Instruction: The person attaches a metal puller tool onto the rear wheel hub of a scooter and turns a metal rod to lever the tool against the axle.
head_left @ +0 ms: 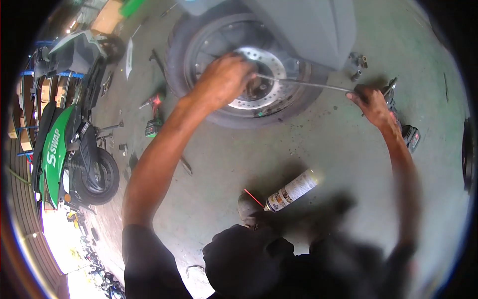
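A scooter wheel (294,107) with a perforated brake disc (277,74) lies at the top middle. Over its hub, my left hand (226,79) is closed around the near end of a long metal bar (303,82), like a wrench handle. The hand hides that end, so how it meets the axle cannot be seen. My right hand (371,102) is wrapped around the bar's other end, to the right of the tyre. Grey bodywork (313,30) overhangs the wheel.
A spray can (291,191) with a red straw lies on the floor near my legs. Cordless power tools (153,127) lie left of the wheel and beside my right hand (411,138). Loose sockets (356,74) lie at the upper right. A green scooter (57,154) stands at left.
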The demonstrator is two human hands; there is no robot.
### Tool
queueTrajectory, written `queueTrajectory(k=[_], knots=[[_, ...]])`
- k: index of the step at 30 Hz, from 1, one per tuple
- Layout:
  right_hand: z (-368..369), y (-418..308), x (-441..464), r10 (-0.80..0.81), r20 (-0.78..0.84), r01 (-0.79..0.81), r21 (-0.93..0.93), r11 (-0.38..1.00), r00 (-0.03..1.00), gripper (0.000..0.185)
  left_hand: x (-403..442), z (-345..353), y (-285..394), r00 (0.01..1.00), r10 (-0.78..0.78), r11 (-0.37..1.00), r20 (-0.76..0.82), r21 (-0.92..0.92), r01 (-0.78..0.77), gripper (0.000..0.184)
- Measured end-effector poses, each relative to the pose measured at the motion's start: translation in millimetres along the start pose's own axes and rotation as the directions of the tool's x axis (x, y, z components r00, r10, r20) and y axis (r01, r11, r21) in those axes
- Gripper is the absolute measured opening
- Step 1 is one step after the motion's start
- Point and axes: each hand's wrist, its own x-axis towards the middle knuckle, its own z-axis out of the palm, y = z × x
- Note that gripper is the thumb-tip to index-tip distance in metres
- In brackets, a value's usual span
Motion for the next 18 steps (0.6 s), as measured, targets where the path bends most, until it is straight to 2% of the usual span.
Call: queueTrajectory(k=[1,4,7,10,11,12,13,15,18], knots=[[2,-1,1,0.01,0.006,-0.01,0.015,1.0,1.0,0.044,1,2,2,0.999,-0.035,0.999,0.004,-0.002,0.035,0.026],[18,-4,-7,0.039,0.03,-0.04,0.067,0.997,0.999,0.045,3,4,1,1.0,-0.009,0.999,0.012,-0.032,0.01,0.026],[49,-23,-19,0.24,0.286,-0.297,0.174,0.939,0.928,0.043,4,6,7,0.998,-0.035,0.999,-0.059,-0.024,0.034,0.026],[54,-10,-19,0.118,0.1,-0.128,0.097,0.987,0.988,0.042,-3,0,12,0.989,-0.017,0.999,-0.146,-0.042,0.011,0.028],[48,-3,-18,0.093,0.02,-0.095,0.251,0.963,0.995,0.042,-3,-6,14,0.993,0.007,0.999,-0.117,-0.034,-0.011,0.029],[33,0,-10,0.082,0.037,-0.089,0.214,0.973,0.996,0.042,-4,-7,12,0.993,-0.005,0.998,-0.121,-0.06,-0.002,0.029],[6,-15,5,0.201,0.197,-0.209,0.022,0.978,0.96,0.044,-4,-7,12,0.991,-0.015,0.996,-0.13,-0.091,0.004,0.029],[-14,-16,21,-0.01,-0.005,0.01,0.013,1.0,1.0,0.044,-3,3,6,0.974,-0.018,0.996,-0.224,-0.086,-0.002,0.029],[-58,-32,53,-0.054,0.058,0.052,0.033,0.998,0.997,0.042,-3,12,7,0.969,-0.071,0.997,-0.238,-0.057,0.059,0.031]])
